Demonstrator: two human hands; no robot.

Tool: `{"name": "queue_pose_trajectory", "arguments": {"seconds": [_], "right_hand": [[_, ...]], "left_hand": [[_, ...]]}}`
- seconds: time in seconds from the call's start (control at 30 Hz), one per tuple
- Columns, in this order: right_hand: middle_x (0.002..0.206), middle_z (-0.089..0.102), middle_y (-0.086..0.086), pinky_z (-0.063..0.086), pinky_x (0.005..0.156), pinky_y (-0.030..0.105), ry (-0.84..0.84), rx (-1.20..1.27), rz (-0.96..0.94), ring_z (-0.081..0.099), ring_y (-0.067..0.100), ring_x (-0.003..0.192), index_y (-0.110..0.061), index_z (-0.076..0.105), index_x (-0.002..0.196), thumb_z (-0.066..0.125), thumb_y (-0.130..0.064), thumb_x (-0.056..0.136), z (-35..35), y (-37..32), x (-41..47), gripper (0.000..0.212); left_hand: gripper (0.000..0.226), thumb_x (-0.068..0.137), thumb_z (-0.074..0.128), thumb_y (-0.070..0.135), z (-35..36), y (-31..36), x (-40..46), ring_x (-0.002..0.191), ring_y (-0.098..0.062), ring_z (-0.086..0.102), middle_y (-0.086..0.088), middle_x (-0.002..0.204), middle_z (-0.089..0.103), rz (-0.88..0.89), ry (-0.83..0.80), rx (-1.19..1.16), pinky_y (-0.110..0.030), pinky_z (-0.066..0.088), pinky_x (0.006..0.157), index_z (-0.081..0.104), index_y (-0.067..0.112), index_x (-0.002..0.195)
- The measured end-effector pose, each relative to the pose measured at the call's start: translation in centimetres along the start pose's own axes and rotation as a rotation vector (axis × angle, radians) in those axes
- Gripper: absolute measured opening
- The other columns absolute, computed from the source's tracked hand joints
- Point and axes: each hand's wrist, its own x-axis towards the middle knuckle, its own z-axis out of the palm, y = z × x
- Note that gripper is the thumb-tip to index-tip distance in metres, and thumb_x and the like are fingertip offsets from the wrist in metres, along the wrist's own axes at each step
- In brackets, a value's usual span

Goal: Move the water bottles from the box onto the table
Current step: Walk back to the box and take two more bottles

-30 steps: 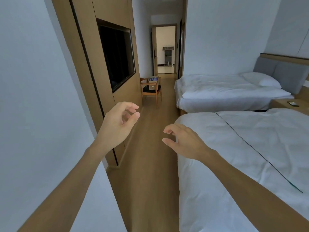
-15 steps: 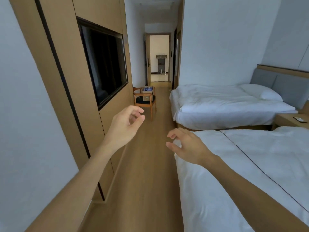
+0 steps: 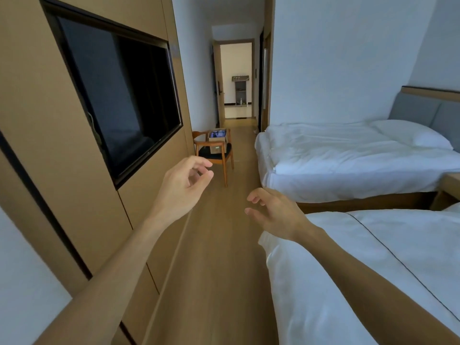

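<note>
Down the room, a cardboard box [image 3: 217,144] sits on the seat of a wooden chair [image 3: 214,155] against the left wall, its top open. Inside it I can make out bluish bottle [image 3: 218,133] tops packed close together, but they are too small and blurred to count. No table shows from where I stand. Both hands are raised in front of the person, well short of the chair and touching nothing. The left hand [image 3: 183,186] is held up near the wood wall panel, fingers loosely curled with the thumb close to the fingertips, nothing between them. The right hand [image 3: 275,212] hangs lower, over the floor [image 3: 214,257] at the corner of the near bed [image 3: 361,270], its fingers spread and gently bent, palm turned inward, holding nothing. Counting what there is: one box, one chair, two hands, two beds with white covers, the far bed [image 3: 343,158] carrying one pillow [image 3: 408,134]. One dark screen [image 3: 117,93] is set into the panel on the left, and one open doorway [image 3: 236,78] stands at the end of the passage.
</note>
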Motion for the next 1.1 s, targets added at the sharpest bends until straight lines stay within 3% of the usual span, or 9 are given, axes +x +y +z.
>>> {"name": "queue_pose_trajectory", "arguments": {"seconds": [0.23,0.53,0.73,0.9,1.1], "right_hand": [[0.108,0.049,-0.024,0.051,0.088,0.032,-0.062,0.045,-0.045,0.049,-0.001,0.097,-0.04,0.047,0.113,0.05,-0.056,0.092,2.0,8.5,12.4,0.026],[0.116,0.056,-0.013,0.047,0.086,0.03,-0.091,0.051,-0.093,0.052,0.005,0.1,-0.03,0.052,0.119,0.051,-0.05,0.094,4.9,15.9,25.9,0.032],[0.114,0.055,-0.013,0.049,0.085,0.035,-0.091,0.023,-0.098,0.053,0.008,0.101,-0.03,0.05,0.118,0.052,-0.048,0.094,8.4,20.5,36.1,0.03],[0.114,0.054,-0.014,0.052,0.083,0.038,-0.074,0.006,-0.073,0.055,0.008,0.101,-0.032,0.048,0.116,0.051,-0.049,0.094,10.3,24.3,46.0,0.028],[0.115,0.055,-0.014,0.046,0.077,0.027,-0.038,-0.018,-0.052,0.054,0.006,0.101,-0.032,0.048,0.118,0.051,-0.049,0.093,12.5,29.8,55.6,0.03]], "left_hand": [[0.016,0.093,0.058,0.033,5.2,-6.6,10.7,0.093,0.0,0.057,0.017,0.099,0.06,-0.083,-0.003,0.007,-0.015,0.047,0.077,0.059,0.032,0.109],[0.015,0.094,0.057,0.032,9.6,-15.3,22.0,0.094,0.002,0.056,0.016,0.099,0.061,-0.122,0.028,0.015,-0.008,0.042,0.076,0.059,0.032,0.109],[0.017,0.093,0.056,0.037,13.0,-23.5,31.0,0.094,0.003,0.056,0.018,0.098,0.059,-0.101,0.034,0.007,-0.014,0.043,0.074,0.057,0.038,0.11],[0.018,0.092,0.058,0.039,15.4,-30.1,40.5,0.093,0.003,0.056,0.024,0.099,0.059,-0.08,0.06,-0.03,-0.005,0.043,0.074,0.055,0.045,0.109],[0.019,0.093,0.058,0.034,18.8,-36.3,50.6,0.092,0.001,0.056,0.021,0.1,0.059,-0.057,0.046,-0.072,-0.006,0.043,0.073,0.056,0.037,0.112]]}}
